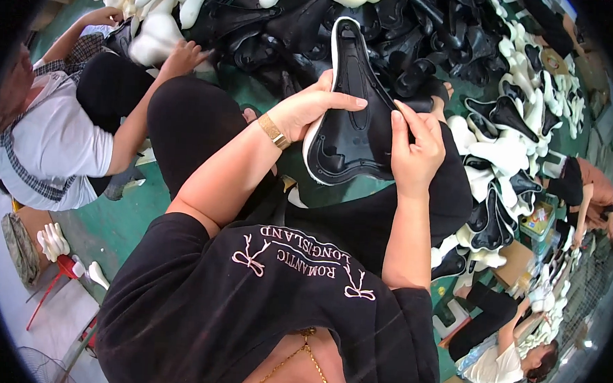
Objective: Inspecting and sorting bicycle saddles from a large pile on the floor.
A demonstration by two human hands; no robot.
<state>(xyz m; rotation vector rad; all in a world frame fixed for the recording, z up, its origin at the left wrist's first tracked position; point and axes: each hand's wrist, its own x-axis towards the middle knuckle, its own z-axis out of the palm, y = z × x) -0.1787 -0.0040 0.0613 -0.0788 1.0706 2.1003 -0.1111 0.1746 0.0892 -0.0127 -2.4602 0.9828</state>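
A bicycle saddle (354,135) is held up in front of me with its hollow black plastic underside toward me and a white padded edge showing around it. Its narrow nose points away, and the wide rear end is nearest my body. Wrapped around the left side is my left hand (314,109), its thumb pressed flat on the black inside. On the opposite rim, my right hand (416,145) pinches with thumb and index finger. Whether anything small sits between those fingertips is too fine to make out.
A heap of black saddle shells (287,34) lies just beyond my knees. White saddle pieces (502,157) pile up along the right. To the left, a seated person (60,137) handles a blurred white piece (158,38). More people (499,354) sit at the right.
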